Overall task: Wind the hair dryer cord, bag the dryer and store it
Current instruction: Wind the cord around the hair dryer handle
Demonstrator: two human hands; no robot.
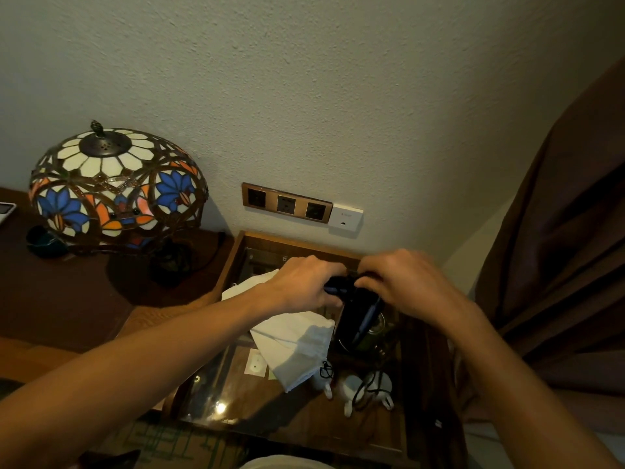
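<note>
Both hands, left hand (pixel 306 286) and right hand (pixel 402 282), clamped on black hair dryer (pixel 355 316) above white bag (pixel 294 343).

left hand (pixel 302 285) — fingers curled, closed grip | right hand (pixel 402 282) — same, knuckles up, forearms converging

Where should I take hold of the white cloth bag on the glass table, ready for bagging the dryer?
Probably at the drawstring end of the white bag, nearest you, where the black cord hangs. That hem lies free on the glass table, clear of both hands, so come from the near side and pinch the hem with the fingers.
</note>
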